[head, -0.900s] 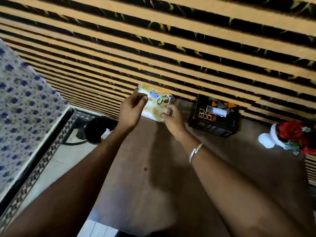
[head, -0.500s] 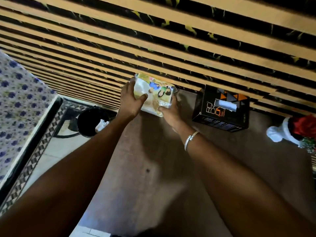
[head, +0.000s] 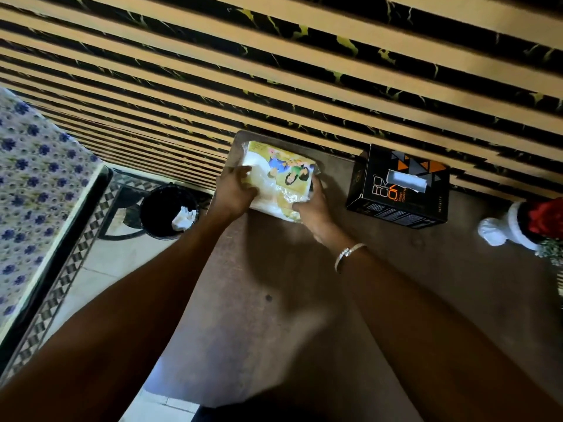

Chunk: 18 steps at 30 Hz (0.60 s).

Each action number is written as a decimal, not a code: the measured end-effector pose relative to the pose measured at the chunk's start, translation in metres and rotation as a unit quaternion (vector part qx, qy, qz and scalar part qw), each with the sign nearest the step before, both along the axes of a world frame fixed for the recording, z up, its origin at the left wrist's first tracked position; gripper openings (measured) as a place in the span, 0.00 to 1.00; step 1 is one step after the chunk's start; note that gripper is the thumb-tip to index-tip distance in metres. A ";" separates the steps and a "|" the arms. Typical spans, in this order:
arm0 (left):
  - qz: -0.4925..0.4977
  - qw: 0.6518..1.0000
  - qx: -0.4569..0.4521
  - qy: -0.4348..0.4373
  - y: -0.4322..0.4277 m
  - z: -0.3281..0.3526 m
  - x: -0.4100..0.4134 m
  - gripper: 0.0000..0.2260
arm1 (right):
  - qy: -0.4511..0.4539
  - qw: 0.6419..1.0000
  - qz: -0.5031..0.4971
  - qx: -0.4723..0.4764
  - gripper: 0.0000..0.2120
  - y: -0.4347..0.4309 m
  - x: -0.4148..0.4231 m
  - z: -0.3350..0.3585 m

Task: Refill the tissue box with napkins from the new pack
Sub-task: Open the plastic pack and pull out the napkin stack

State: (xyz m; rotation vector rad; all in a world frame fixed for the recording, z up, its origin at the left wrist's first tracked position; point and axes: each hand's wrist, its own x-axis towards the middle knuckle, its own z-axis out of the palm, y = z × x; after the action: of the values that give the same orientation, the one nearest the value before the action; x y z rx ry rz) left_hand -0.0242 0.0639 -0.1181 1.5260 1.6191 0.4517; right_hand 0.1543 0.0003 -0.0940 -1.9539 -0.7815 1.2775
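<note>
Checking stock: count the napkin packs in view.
1: the yellow plastic-wrapped napkin pack, held by left hand and right hand at the brown table's far edge; others may be hidden.

Glossy crinkled plastic napkin pack [head: 278, 178]; matt cardboard tissue box [head: 399, 190].

From where I stand, the tissue box [head: 399, 187] sits right up by the slatted wall [head: 274, 71], leaving no way in behind it. Left of the box runs a narrow strip of bare table [head: 426, 284]. Beyond that strip the napkin pack [head: 277, 178] blocks the side, gripped by the left hand [head: 234, 193] and the right hand [head: 313, 205]. Right of the box there is a gap, then a white vase [head: 499, 231] of red flowers. In front of the box the tabletop lies open, and the box's top is unobstructed
</note>
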 end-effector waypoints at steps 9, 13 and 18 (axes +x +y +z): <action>0.002 1.000 -0.007 0.010 -0.122 0.017 -0.023 0.26 | 0.010 1.000 0.022 0.001 0.44 -0.105 -0.025 -0.024; 0.013 0.999 -0.010 0.043 -0.166 0.017 -0.035 0.27 | 0.018 0.999 0.048 0.011 0.43 -0.145 -0.036 -0.025; 0.017 0.998 -0.005 0.063 -0.185 0.016 -0.037 0.27 | 0.003 0.996 0.091 0.015 0.43 -0.163 -0.035 -0.027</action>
State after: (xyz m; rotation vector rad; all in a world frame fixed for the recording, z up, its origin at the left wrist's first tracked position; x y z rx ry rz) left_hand -0.0611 -0.1206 -0.1017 1.5475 1.7440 0.3716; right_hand 0.1193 -0.1623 -0.1208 -1.8874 -0.9896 1.3690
